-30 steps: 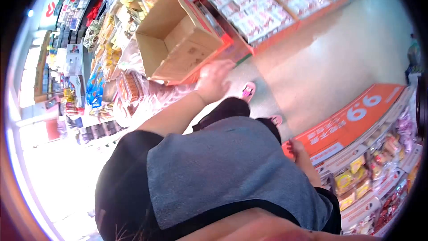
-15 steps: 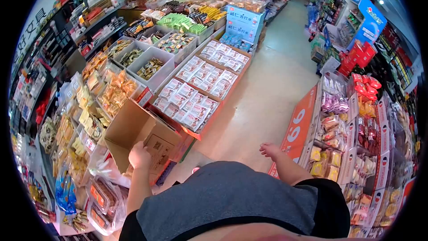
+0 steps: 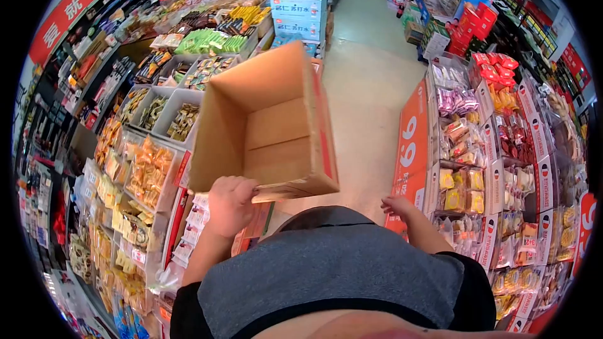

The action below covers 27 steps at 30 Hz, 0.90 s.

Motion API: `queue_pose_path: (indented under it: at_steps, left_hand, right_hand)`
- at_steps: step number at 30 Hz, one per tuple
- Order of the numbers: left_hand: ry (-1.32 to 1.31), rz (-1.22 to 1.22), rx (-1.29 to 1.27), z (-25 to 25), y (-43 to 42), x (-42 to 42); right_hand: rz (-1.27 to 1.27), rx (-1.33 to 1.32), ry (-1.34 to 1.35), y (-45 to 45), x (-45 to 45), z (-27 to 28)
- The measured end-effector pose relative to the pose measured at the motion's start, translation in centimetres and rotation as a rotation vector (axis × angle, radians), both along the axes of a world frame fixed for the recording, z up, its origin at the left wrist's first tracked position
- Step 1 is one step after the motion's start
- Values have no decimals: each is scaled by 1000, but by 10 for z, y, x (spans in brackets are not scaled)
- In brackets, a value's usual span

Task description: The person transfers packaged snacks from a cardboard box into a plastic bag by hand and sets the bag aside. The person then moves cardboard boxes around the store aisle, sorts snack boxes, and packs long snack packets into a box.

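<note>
An open cardboard box (image 3: 276,125) is raised in front of me, tilted so that its bare inside faces me. My left hand (image 3: 232,204) grips the box's near edge, fingers wrapped over the rim. To the right, my right hand (image 3: 399,207) hangs in the air beside the orange 9.9 panel (image 3: 411,144), its fingers slightly spread and holding nothing.
On the left are bins of packaged snacks (image 3: 151,166) and clear tubs (image 3: 182,122). Blue cartons (image 3: 298,19) stand behind the box. Shelves of wrapped snacks (image 3: 461,191) line the right. Between them an aisle floor (image 3: 364,81) runs ahead.
The cardboard box has risen off the display at the left and moved right, in my left hand. The view has turned up along the aisle. My right hand stays low at the right.
</note>
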<state>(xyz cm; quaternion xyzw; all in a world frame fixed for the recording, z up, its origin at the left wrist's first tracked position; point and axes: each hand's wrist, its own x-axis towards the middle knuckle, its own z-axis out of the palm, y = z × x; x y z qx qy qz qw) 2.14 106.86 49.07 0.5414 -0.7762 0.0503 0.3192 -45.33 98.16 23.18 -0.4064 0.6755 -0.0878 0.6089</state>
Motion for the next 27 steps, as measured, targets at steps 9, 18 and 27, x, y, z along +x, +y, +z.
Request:
queue_pose_path:
  at_steps: [9,18,27]
  left_hand:
    - [-155,-271,128,-28,-161,-113]
    - [-189,-544,200,-55,-322,-238]
    - [-77,-614,275,-87,-481,-249]
  right_hand:
    - [-222,-261,-569,-131,13,140]
    - [-231,-302,-606,-277,-45,167]
    - [-186,-230,-278,-423,-83,124]
